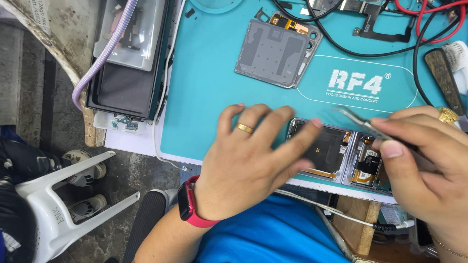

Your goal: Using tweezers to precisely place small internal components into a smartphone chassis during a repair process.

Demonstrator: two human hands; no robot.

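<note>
An opened foldable phone (336,151) lies near the front edge of a teal work mat (209,83), its dark inner parts and orange flex cables exposed. My left hand (248,156), with a gold ring and a red wrist device, rests flat on the phone's left half, fingers spread. My right hand (429,160), also ringed, pinches metal tweezers (360,122) whose tips point left above the phone's right half. A second grey phone section (275,51) lies farther back on the mat.
Black and red cables (414,29) cross the mat's far right, beside a brush (446,78). A dark tray with a clear plastic box (129,53) sits left of the mat. A white plastic stool (58,204) stands on the floor at lower left.
</note>
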